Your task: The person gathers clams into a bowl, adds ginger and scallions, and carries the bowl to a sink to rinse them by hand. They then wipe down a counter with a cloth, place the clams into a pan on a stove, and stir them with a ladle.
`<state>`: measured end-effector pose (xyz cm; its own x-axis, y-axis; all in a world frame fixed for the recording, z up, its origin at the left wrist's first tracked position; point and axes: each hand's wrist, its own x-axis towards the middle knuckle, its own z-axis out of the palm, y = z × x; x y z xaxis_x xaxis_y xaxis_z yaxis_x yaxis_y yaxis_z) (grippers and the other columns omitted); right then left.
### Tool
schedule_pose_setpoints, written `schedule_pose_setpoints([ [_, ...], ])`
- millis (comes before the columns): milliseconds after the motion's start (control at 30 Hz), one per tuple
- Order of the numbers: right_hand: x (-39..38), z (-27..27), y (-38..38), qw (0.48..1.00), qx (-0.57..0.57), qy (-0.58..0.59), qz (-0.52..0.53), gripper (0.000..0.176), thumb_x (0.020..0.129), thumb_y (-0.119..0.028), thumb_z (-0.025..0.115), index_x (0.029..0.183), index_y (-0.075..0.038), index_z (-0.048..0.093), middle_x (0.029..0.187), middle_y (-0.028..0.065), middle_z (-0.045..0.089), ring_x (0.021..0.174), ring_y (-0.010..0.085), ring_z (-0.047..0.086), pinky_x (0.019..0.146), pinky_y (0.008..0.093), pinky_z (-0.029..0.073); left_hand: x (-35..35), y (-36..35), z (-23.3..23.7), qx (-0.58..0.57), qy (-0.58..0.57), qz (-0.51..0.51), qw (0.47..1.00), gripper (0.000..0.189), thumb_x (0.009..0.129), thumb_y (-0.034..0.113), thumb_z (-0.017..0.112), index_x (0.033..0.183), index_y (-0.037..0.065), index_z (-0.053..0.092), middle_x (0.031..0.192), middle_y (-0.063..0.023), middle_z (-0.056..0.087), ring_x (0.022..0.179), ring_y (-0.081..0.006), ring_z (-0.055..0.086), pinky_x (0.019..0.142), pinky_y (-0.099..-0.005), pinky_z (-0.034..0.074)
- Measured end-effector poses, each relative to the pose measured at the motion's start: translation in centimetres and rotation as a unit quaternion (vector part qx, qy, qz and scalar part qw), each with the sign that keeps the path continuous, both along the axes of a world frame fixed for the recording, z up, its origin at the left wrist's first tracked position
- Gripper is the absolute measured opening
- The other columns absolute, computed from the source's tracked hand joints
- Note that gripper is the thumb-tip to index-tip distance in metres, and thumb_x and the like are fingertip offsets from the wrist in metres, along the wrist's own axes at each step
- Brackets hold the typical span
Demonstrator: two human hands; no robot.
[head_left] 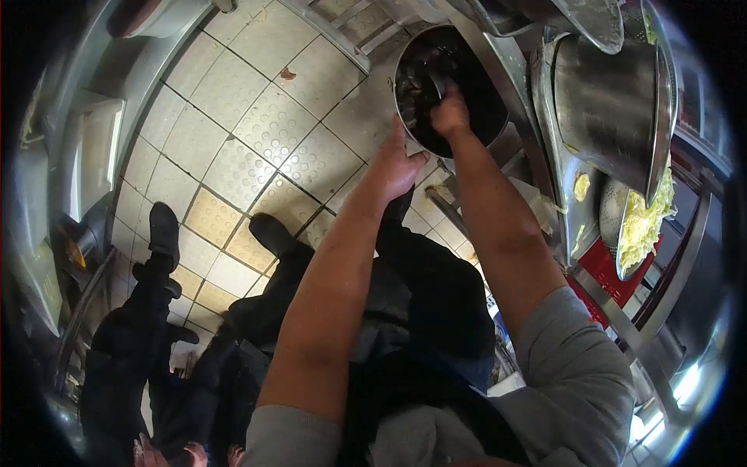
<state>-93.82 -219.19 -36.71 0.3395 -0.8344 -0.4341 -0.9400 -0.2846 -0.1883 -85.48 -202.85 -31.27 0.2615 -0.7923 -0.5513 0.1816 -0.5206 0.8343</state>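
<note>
A deep metal pot [402, 58] with dark, lumpy contents stands low at the upper middle, beside the counter. My left hand [395, 165] is at its near left rim, with thumb and fingers spread around the outside of the wall. Reaching down inside the pot, my right hand [451, 115] has its fingers closed on a rounded grey utensil [438, 84], perhaps a cup or scoop. Most of that utensil is hidden by the dark contents and my fingers.
On the right counter stand a large steel pot [607, 109] and a perforated colander [613, 210] of shredded pale-yellow food [647, 222]. A red crate [615, 272] sits below. At the lower left is another person in dark trousers [124, 342], close to me on the tiled floor [257, 117].
</note>
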Motion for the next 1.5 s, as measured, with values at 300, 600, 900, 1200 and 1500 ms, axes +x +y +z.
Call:
schedule_pose_setpoints([
  [300, -3.8, -1.8, -1.5, 0.934, 0.211, -0.255, -0.131, 0.047, 0.075, -0.007, 0.05, 0.121, -0.001, 0.05, 0.111, 0.0171, 0.06, 0.101, 0.0301, 0.059, 0.088, 0.0391, 0.048, 0.2, -0.2, -0.2, -0.022, 0.048, 0.013, 0.999, 0.087, 0.079, 0.016, 0.064, 0.143, 0.002, 0.007, 0.132, -0.0274, 0.042, 0.121, -0.0374, 0.045, 0.098, -0.0376, 0.039],
  [600, -3.8, 6.2, -0.1, 0.782, 0.29, -0.336, -0.438, 0.048, 0.079, 0.002, 0.048, 0.126, -0.003, 0.042, 0.117, 0.0156, 0.053, 0.099, 0.0302, 0.06, 0.08, 0.044, 0.056, 0.9, -0.1, 1.9, 0.063, 0.064, 0.012, 0.996, 0.074, 0.084, 0.006, 0.06, 0.145, 0.012, 0.018, 0.118, -0.015, 0.056, 0.087, -0.0161, 0.06, 0.076, -0.0277, 0.047],
  [900, -7.9, 3.4, -0.6, 0.7, 0.263, -0.48, -0.459, 0.038, 0.081, 0.001, 0.044, 0.118, 0.009, 0.041, 0.118, 0.0253, 0.048, 0.1, 0.0359, 0.057, 0.083, 0.0449, 0.055, 0.1, 3.9, 3.8, 0.052, 0.107, 0.075, 0.99, 0.071, 0.085, 0.01, 0.06, 0.141, -0.002, 0.019, 0.142, -0.0194, 0.035, 0.102, -0.0185, 0.057, 0.087, -0.0275, 0.043],
  [1200, -5.5, 12.4, 4.3, 0.654, 0.287, -0.45, -0.536, 0.034, 0.081, -0.003, 0.049, 0.112, 0.01, 0.044, 0.105, 0.02, 0.054, 0.095, 0.0303, 0.058, 0.07, 0.0383, 0.055, 0.1, 9.7, 6.6, 0.07, 0.106, 0.117, 0.985, 0.066, 0.085, 0.014, 0.061, 0.14, 0.002, 0.027, 0.141, -0.0184, 0.036, 0.108, -0.0199, 0.053, 0.087, -0.029, 0.044],
  [1500, -6.5, 18.2, 13.2, 0.602, 0.467, -0.463, -0.453, 0.031, 0.074, 0.007, 0.054, 0.104, 0.009, 0.051, 0.098, 0.0178, 0.06, 0.088, 0.0287, 0.062, 0.082, 0.0377, 0.052, 1.2, 10.5, 15.4, 0.033, 0.231, 0.241, 0.942, 0.04, 0.083, 0.013, 0.064, 0.113, 0.001, 0.04, 0.114, -0.0157, 0.048, 0.088, -0.0208, 0.061, 0.068, -0.0346, 0.055],
])
